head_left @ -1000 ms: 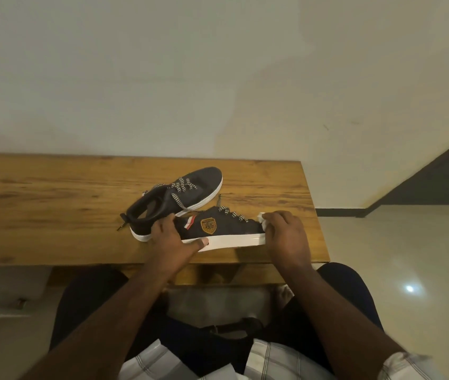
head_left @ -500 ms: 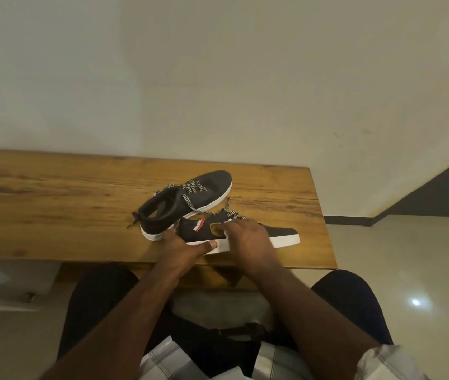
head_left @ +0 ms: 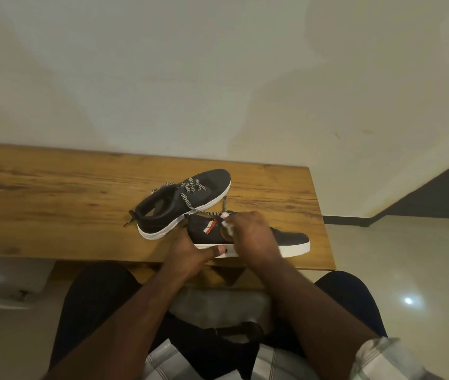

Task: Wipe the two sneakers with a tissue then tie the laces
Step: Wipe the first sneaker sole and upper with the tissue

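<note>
While my left hand (head_left: 190, 249) grips the near sneaker (head_left: 289, 239) at its heel, my right hand (head_left: 250, 234) pinching a white tissue (head_left: 227, 224) against its side, far sneaker (head_left: 185, 201) at eleven o'clock, both on tabletop (head_left: 53, 201), laces (head_left: 190, 187) untied.

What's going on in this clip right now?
A seated person is cleaning a pair of dark sneakers on a wooden table. The left hand grips the heel end of the near sneaker, thumb along its white sole, while the right hand presses a crumpled white tissue against the sneaker's side near the laces. The far sneaker sits just behind it, untouched. The laces on both look loose, so tying is not yet done.
</note>
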